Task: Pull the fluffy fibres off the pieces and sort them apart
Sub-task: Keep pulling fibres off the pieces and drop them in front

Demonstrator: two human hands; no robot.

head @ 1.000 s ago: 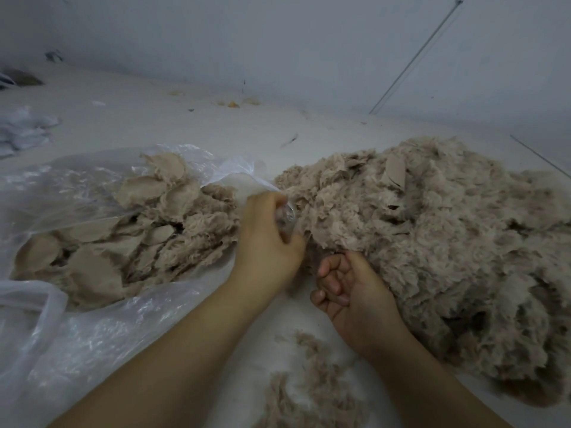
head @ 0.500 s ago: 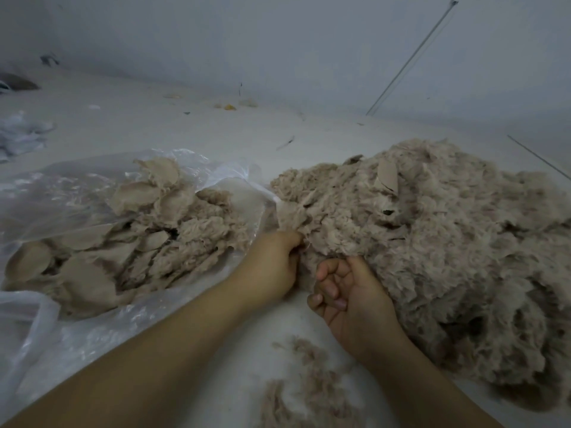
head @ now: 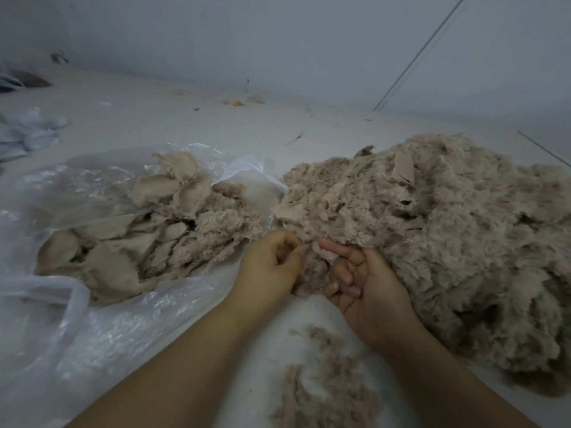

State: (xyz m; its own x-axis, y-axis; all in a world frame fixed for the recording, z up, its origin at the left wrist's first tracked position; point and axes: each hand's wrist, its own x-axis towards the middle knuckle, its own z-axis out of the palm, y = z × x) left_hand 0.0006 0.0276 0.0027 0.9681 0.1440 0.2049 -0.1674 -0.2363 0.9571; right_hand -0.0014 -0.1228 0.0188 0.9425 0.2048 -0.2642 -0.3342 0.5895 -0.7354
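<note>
Both bare forearms reach in from the bottom edge and converge toward the middle. The left hand (head: 272,267) shows its back, fingers curled inward with thumb and forefinger pinched at their tips on a tuft of fibre (head: 312,270). The right hand (head: 367,285) lies just beside it, palm turned up, its fingers (head: 346,273) loosely bent, forefinger stretched toward the left thumb, cradling the same tuft.
</note>
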